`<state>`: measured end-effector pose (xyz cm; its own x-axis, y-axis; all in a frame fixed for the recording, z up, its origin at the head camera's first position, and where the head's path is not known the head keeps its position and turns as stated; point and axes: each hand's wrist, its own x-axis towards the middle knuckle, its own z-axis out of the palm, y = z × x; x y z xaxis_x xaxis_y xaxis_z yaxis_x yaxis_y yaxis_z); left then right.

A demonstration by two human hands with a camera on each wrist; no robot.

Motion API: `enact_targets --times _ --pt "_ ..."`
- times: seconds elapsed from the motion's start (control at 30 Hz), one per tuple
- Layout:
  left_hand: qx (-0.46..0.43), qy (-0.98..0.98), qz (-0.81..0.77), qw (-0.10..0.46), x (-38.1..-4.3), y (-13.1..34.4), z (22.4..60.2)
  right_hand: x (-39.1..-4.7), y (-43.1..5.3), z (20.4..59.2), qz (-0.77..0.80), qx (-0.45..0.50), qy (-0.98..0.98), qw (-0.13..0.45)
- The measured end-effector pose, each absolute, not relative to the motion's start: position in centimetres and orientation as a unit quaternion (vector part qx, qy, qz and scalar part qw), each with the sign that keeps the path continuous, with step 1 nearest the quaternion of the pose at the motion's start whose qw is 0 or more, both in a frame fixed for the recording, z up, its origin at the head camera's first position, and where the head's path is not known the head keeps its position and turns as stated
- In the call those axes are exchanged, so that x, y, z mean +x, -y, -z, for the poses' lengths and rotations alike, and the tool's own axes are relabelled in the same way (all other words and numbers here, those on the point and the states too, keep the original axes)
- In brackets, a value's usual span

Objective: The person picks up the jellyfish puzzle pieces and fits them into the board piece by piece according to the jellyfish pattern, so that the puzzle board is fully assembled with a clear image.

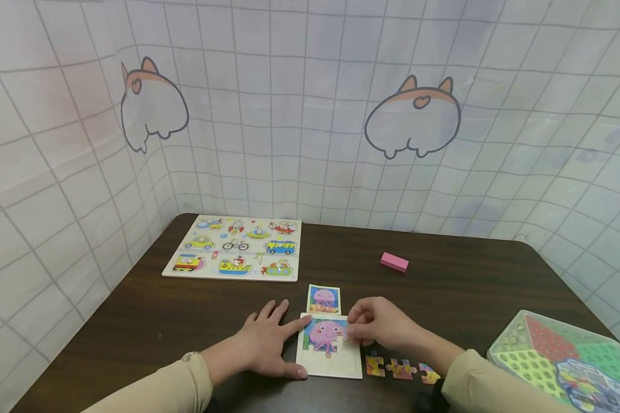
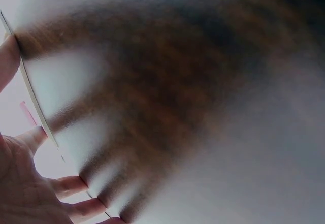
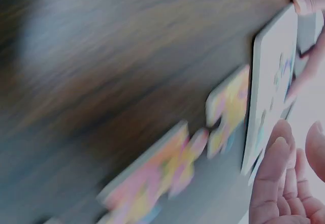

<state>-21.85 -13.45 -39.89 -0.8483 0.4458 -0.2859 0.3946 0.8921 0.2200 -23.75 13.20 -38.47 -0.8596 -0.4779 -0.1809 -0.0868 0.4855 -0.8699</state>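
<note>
A small jigsaw board (image 1: 343,369) with a partly assembled pink octopus picture (image 1: 324,331) lies between my hands. My left hand (image 1: 266,347) rests with spread fingers at its left side, index finger on the upper left corner and thumb at the lower left edge. At the board's upper right, my right hand (image 1: 382,326) pinches a puzzle piece (image 1: 345,337), largely hidden by the fingertips. In the right wrist view the thumb (image 3: 271,176) meets a finger beside the board. Several loose, mostly yellow puzzle pieces (image 1: 375,365) lie right of the board, partly under my right forearm.
An octopus picture card (image 1: 324,293) touches the board's far edge. A vehicle puzzle board (image 1: 248,230) lies at back left, a pink block (image 1: 394,262) at back right. A clear box (image 1: 537,335) with coloured sections stands at right. A grid-patterned curtain (image 1: 284,103) surrounds the dark table (image 1: 186,321).
</note>
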Motion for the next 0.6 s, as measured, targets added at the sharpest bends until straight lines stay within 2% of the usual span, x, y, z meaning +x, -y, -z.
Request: enact_targets --times 0.4,0.6 --pt "0.234 -0.953 -0.095 0.165 -22.8 14.0 41.4 -23.2 -20.7 37.8 0.439 -0.142 -0.874 0.155" --pt "0.221 -0.957 -0.078 0.173 -22.1 13.5 40.1 -22.8 -23.7 38.0 0.394 -0.105 -0.903 0.132"
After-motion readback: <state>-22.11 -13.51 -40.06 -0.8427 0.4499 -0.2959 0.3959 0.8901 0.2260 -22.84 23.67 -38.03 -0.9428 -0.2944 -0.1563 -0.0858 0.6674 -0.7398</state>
